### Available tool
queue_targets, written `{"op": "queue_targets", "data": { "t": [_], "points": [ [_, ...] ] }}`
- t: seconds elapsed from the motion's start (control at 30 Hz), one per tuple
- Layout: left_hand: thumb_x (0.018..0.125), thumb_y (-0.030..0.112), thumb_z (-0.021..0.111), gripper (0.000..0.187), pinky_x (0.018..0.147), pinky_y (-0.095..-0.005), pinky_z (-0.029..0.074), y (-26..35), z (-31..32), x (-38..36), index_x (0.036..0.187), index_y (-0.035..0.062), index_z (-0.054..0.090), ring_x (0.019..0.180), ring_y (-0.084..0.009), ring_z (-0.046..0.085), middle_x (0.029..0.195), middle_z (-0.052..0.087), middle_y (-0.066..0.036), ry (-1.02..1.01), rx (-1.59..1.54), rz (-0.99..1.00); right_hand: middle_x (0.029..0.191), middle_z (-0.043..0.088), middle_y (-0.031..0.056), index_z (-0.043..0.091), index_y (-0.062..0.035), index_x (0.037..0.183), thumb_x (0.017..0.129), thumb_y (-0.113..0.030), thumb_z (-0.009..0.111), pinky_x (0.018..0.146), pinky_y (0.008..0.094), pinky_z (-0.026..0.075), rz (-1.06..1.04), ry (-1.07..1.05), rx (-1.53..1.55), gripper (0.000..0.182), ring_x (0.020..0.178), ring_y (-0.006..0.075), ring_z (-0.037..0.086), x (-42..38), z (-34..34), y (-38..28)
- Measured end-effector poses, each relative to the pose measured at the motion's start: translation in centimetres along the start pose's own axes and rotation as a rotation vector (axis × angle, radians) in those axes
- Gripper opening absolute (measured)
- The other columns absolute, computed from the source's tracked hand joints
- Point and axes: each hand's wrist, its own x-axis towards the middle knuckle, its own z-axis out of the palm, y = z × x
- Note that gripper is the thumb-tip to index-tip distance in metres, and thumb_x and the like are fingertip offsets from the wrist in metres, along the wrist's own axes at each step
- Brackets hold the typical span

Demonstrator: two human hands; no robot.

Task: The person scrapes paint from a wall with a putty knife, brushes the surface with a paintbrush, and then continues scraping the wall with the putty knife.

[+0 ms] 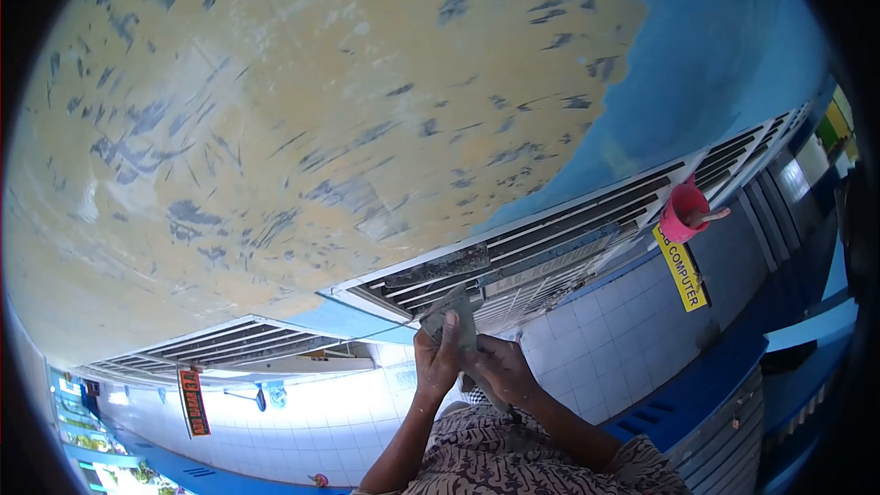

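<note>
Close in front of my patterned shirt, my two hands meet low in the middle of the view. My left hand (437,362) is closed round a flat grey putty knife (466,319), its thumb pressed on the face. Tight against it, my right hand (502,369) has its fingers curled at the lower part of the same grey piece; I cannot tell whether it grips a second tool. Overhead spreads a tan painted surface (302,64) with many grey putty smears, bordered on the right by blue paint (697,55).
A pink bucket (678,215) with a handle sticking out hangs by the slatted vents (587,229) at right. Below it is a yellow "LAB COMPUTER" sign (680,270). A red and black sign (193,401) hangs at left. Pale floor tiles (623,330) and a blue-edged bench (715,422) lie beneath.
</note>
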Motion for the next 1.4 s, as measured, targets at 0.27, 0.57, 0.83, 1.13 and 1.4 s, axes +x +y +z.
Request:
{"op": "queue_targets", "data": {
  "t": [0.27,0.57,0.83,1.13,1.4],
  "points": [
    [0.108,0.03,0.049,0.041,0.071,-0.0254,0.047,-1.5,-3.7,0.3,0.128,-0.0039,0.06,0.077,-0.0093,0.056,0.094,0.064,-0.006,-0.417,0.122,0.0,0.083,0.064,0.0078,0.056,0.0011,0.116,0.103,-0.022,0.053,0.045,0.0234,0.042,-0.136,0.179,0.352,0.027,0.055,0.0087,0.055,1.7,1.0,0.0],
    [0.102,0.026,0.058,0.055,0.067,-0.0306,0.053,1.2,-3.8,-1.3,0.149,0.001,0.042,0.074,-0.0166,0.068,0.092,0.069,-0.013,-0.28,0.275,-0.088,0.085,0.067,0.0138,0.053,-0.0026,0.112,0.103,-0.026,0.053,0.07,0.033,0.054,-0.116,0.309,0.622,0.025,0.069,0.0204,0.065,5.6,2.9,-0.7],
    [0.098,0.018,0.064,0.022,0.054,-0.0331,0.046,0.8,-6.1,-1.8,0.104,-0.0029,0.061,0.054,-0.0158,0.059,0.063,0.061,-0.013,-0.089,0.552,0.017,0.074,0.064,0.0132,0.05,-0.008,0.105,0.105,-0.036,0.051,0.052,0.0345,0.052,-0.086,0.243,0.786,0.028,0.057,0.02,0.062,9.7,5.4,-1.8],
    [0.1,0.025,0.059,0.031,0.047,-0.0284,0.037,-0.5,-7.0,-1.2,0.096,-0.0055,0.063,0.049,-0.0075,0.05,0.054,0.055,-0.004,0.024,0.621,0.154,0.067,0.061,0.0074,0.052,-0.0096,0.098,0.105,-0.039,0.052,0.044,0.0294,0.045,-0.062,0.236,0.872,0.03,0.049,0.0147,0.057,11.4,6.0,-0.3],
    [0.098,0.019,0.066,0.022,0.051,-0.029,0.046,0.1,-7.0,-0.2,0.094,-0.0031,0.064,0.053,-0.0122,0.06,0.059,0.061,-0.008,-0.034,0.537,0.146,0.06,0.056,0.0095,0.054,-0.0055,0.083,0.104,-0.05,0.049,0.037,0.0314,0.038,-0.079,0.354,0.828,0.049,0.04,0.0177,0.048,11.9,6.2,-0.6]
  ]
}}
